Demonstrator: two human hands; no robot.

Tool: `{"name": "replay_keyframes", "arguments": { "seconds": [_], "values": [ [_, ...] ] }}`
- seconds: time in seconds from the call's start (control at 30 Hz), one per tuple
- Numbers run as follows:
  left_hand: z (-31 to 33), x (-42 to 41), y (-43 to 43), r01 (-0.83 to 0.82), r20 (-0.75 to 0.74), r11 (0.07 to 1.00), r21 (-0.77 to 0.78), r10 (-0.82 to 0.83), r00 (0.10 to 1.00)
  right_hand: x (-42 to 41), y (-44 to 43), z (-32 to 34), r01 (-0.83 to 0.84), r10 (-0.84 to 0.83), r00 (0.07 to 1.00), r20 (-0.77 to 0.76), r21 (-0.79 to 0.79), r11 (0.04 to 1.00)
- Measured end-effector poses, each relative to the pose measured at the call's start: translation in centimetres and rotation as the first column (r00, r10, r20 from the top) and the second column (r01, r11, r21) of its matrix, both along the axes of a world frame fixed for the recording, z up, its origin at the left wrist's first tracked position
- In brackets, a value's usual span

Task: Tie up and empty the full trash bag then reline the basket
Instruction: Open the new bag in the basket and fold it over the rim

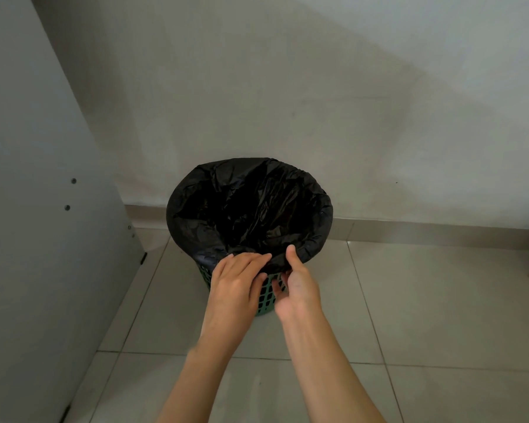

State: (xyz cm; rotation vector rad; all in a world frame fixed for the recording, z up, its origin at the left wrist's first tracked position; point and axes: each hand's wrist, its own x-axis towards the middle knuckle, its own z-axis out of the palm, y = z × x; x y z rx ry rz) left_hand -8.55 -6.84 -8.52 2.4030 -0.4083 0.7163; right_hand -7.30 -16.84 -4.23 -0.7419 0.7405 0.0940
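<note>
Your left hand (237, 277) is lying flat, fingers spread, on the black bag's (251, 206) folded edge. Your right hand (297, 280) is pinching that edge at the green basket's (268, 296) near rim.

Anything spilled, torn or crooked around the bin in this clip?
Nothing stands out. The black plastic trash bag is folded over the rim of the upright green lattice plastic basket, with no visible tear or spill on the pale tiled floor. The left hand and right hand are at the near rim fold.

Right hand (297, 282) fingers hidden (behind bag (251, 209) edge).
</note>
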Motion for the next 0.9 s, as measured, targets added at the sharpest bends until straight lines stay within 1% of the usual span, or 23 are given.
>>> {"name": "replay_keyframes", "arguments": {
  "seconds": [0.1, 0.2, 0.3, 0.37, 0.4, 0.43, 0.47, 0.5, 0.53, 0.57, 0.6, 0.63, 0.67, 0.7, 0.73, 0.77, 0.8, 0.83, 0.87, 0.9],
  "values": [
    [0.4, -0.4, 0.0, -0.031, 0.069, 0.997, 0.065, 0.026, 0.997, 0.0, -0.5, 0.0, -0.016, 0.018, 0.999, 0.032, -0.061, 0.998],
    [1.2, -0.6, 1.1, -0.174, 0.108, 0.976, 0.131, 0.16, 0.981, 0.5, -1.5, 0.3, -0.002, 0.009, 0.999, 0.054, -0.134, 0.991],
    [1.2, -0.5, 2.2, -0.262, 0.042, 0.95, 0.169, 0.259, 0.965, 0.7, -1.8, 0.2, 0.012, 0.004, 0.997, 0.072, -0.223, 0.975],
    [1.1, -0.6, 1.8, -0.246, -0.008, 0.956, 0.158, 0.251, 0.968, 0.1, -1.5, -0.5, 0.041, -0.003, 0.995, 0.104, -0.362, 0.931],
    [1.1, -0.7, 1.4, -0.224, -0.025, 0.966, 0.126, 0.229, 0.973, -0.5, -1.3, -1.0, 0.073, -0.013, 0.992, 0.128, -0.482, 0.873],
    [1.2, -0.7, 1.0, -0.191, -0.036, 0.979, 0.074, 0.194, 0.98, -1.1, -1.1, -1.5, 0.117, -0.006, 0.984, 0.176, -0.627, 0.77],
    [1.4, -0.7, 0.8, -0.149, -0.035, 0.989, -0.004, 0.149, 0.988, -1.8, -0.8, -1.8, 0.173, 0.025, 0.97, 0.241, -0.762, 0.624],
    [1.7, -0.7, 0.8, -0.106, -0.022, 0.989, -0.101, 0.104, 0.994, -2.4, -0.7, -2.3, 0.239, 0.083, 0.947, 0.309, -0.856, 0.459],
    [2.2, -0.8, 0.9, -0.084, 0.001, 0.975, -0.204, 0.086, 0.996, -2.9, -0.5, -2.6, 0.303, 0.16, 0.917, 0.364, -0.901, 0.311],
    [2.6, -0.8, 1.3, -0.1, 0.019, 0.947, -0.306, 0.111, 0.994, -3.1, -0.4, -3.1, 0.345, 0.245, 0.89, 0.384, -0.92, 0.188],
    [3.2, -1.0, 1.7, -0.158, 0.008, 0.899, -0.409, 0.176, 0.984, -3.2, -0.3, -3.5, 0.366, 0.329, 0.869, 0.369, -0.928, 0.074],
    [3.5, -1.1, 2.3, -0.245, -0.046, 0.818, -0.519, 0.26, 0.965, -3.2, -0.2, -4.0, 0.375, 0.405, 0.853, 0.329, -0.926, -0.037],
    [3.7, -1.1, 2.9, -0.341, -0.145, 0.693, -0.635, 0.327, 0.934, -3.1, -0.1, -4.4, 0.379, 0.466, 0.84, 0.28, -0.916, -0.132],
    [3.7, -1.1, 3.4, -0.43, -0.268, 0.525, -0.734, 0.358, 0.894, -2.9, -0.1, -4.6, 0.383, 0.505, 0.827, 0.245, -0.904, -0.188],
    [3.6, -1.0, 3.8, -0.504, -0.397, 0.332, -0.797, 0.342, 0.852, -2.6, -0.1, -4.8, 0.388, 0.522, 0.82, 0.233, -0.897, -0.21],
    [3.3, -0.8, 4.3, -0.559, -0.513, 0.136, -0.818, 0.268, 0.815, -2.4, -0.2, -4.9, 0.393, 0.525, 0.817, 0.236, -0.895, -0.209],
    [2.9, -0.6, 4.6, -0.602, -0.6, -0.033, -0.798, 0.14, 0.787, -2.1, -0.3, -5.0, 0.393, 0.52, 0.819, 0.242, -0.897, -0.202],
    [2.4, -0.5, 4.8, -0.64, -0.646, -0.149, -0.754, -0.008, 0.763, -1.9, -0.6, -4.9, 0.389, 0.512, 0.824, 0.243, -0.9, -0.198],
    [2.0, -0.6, 4.8, -0.672, -0.658, -0.207, -0.711, -0.144, 0.739, -1.8, -0.9, -4.8, 0.382, 0.501, 0.83, 0.245, -0.904, -0.19],
    [1.5, -0.6, 4.7, -0.693, -0.646, -0.218, -0.687, -0.253, 0.72, -1.5, -1.3, -4.6, 0.378, 0.486, 0.836, 0.255, -0.909, -0.174]
  ]
}}
